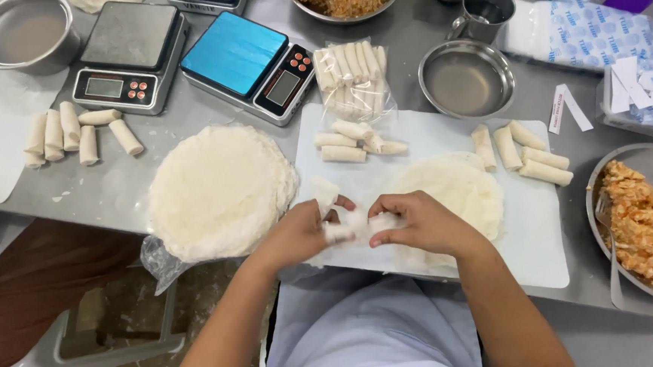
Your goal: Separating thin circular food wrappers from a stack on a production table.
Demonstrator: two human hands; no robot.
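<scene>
Left hand (299, 234): curled, palm down, pinched on the roll (353, 226); left of wrapper (455, 191)
Right hand (416, 222): fingers bent, clamped on the roll

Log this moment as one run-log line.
left hand: shut on roll | right hand: shut on roll | roll: half-wrapped, over white board | wrapper stack: left | filling bowl: right

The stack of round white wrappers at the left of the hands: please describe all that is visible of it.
The stack of wrappers is a pile of thin, round, white sheets, apparently soft dough or rice paper, with uneven, slightly ragged edges. It lies flat on a clear plastic bag, which sticks out crumpled at its lower left, on the grey metal table near the front edge. The white board borders its right side. Neither hand touches it.
</scene>
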